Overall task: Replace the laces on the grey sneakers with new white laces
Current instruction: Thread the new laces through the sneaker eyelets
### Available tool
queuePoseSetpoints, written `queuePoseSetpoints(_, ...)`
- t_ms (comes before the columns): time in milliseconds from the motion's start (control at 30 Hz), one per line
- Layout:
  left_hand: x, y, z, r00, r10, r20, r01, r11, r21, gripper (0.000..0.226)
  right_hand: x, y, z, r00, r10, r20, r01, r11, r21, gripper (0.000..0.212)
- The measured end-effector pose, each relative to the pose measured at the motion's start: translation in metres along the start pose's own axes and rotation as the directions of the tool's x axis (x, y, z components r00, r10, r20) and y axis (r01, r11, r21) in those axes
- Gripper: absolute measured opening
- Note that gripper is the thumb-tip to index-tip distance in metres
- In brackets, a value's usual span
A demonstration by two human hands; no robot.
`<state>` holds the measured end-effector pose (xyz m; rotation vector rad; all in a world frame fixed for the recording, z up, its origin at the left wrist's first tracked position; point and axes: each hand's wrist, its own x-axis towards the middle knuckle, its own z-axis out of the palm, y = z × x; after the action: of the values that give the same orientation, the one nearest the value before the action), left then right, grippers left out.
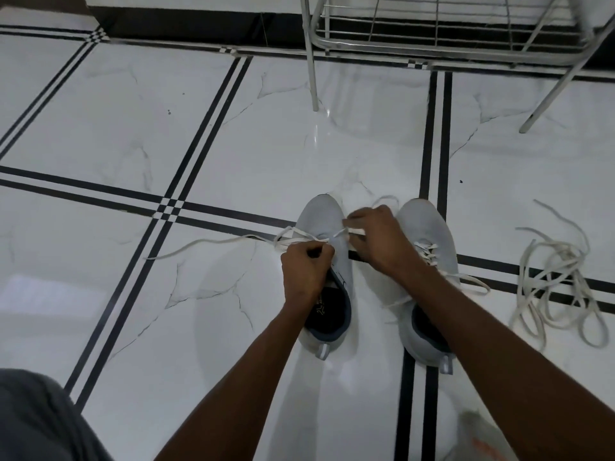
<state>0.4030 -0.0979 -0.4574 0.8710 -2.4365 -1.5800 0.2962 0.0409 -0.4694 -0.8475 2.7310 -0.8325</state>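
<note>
Two grey sneakers stand side by side on the tiled floor, toes pointing away from me. Over the left sneaker (321, 221) my left hand (306, 271) is closed on a white lace (206, 246) whose free end trails out to the left across the floor. My right hand (376, 237) pinches the other end of that lace above the same shoe's eyelets. The right sneaker (427, 227) has a white lace threaded through it, partly hidden by my right forearm.
A loose pile of off-white laces (559, 287) lies on the floor to the right of the shoes. A metal rack (442, 44) with thin legs stands at the back. My grey-clad knee (36, 420) shows at the lower left.
</note>
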Motion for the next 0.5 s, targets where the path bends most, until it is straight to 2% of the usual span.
queuePoseSetpoints(67, 0.003, -0.001, -0.001, 1.0, 0.006, 0.002, -0.006, 1.0, 0.025, 0.028, -0.003, -0.011, 0.016, 1.0, -0.014, 0.008, 0.014, 1.0, 0.017, 0.023)
queuePoseSetpoints(133, 0.004, -0.002, -0.002, 1.0, 0.011, 0.008, -0.011, 0.999, 0.042, 0.03, -0.004, -0.007, 0.014, 0.997, -0.047, -0.054, 0.044, 0.997, -0.063, 0.022)
queuePoseSetpoints(167, 0.004, -0.002, -0.002, 1.0, 0.01, 0.007, -0.011, 0.999, 0.047, 0.032, -0.005, -0.001, 0.007, 0.996, -0.024, -0.083, 0.014, 0.993, -0.115, 0.021)
queuePoseSetpoints(200, 0.004, -0.002, -0.002, 1.0, 0.007, 0.005, -0.007, 0.999, 0.044, 0.035, -0.007, 0.006, -0.002, 0.992, 0.07, -0.108, -0.087, 0.983, -0.163, 0.019)
queuePoseSetpoints(267, 0.002, -0.004, -0.001, 1.0, -0.006, 0.001, 0.006, 1.0, 0.028, 0.035, -0.009, 0.028, -0.024, 0.928, 0.317, -0.197, -0.354, 0.914, -0.198, 0.016)
queuePoseSetpoints(300, -0.001, -0.003, -0.001, 1.0, -0.014, -0.004, 0.014, 1.0, 0.026, 0.034, -0.009, 0.032, -0.031, 0.908, 0.343, -0.239, -0.4, 0.879, -0.258, 0.016)
queuePoseSetpoints(367, -0.002, -0.002, 0.0, 1.0, -0.021, -0.008, 0.021, 1.0, 0.017, 0.03, -0.006, 0.02, -0.032, 0.94, 0.237, -0.245, -0.31, 0.895, -0.321, 0.027)
queuePoseSetpoints(433, -0.002, -0.003, -0.001, 1.0, -0.016, -0.016, 0.016, 1.0, 0.002, 0.028, 0.0, -0.008, -0.024, 0.99, 0.112, -0.08, -0.13, 0.952, -0.279, 0.051)
queuePoseSetpoints(467, -0.003, -0.002, -0.002, 1.0, -0.01, -0.014, 0.01, 1.0, 0.008, 0.028, 0.002, -0.017, -0.018, 0.995, 0.097, 0.025, -0.089, 0.97, -0.228, 0.055)
queuePoseSetpoints(500, -0.003, -0.001, -0.002, 1.0, -0.002, -0.013, 0.003, 1.0, 0.016, 0.028, 0.003, -0.024, -0.011, 0.992, 0.096, 0.088, -0.078, 0.98, -0.184, 0.047)
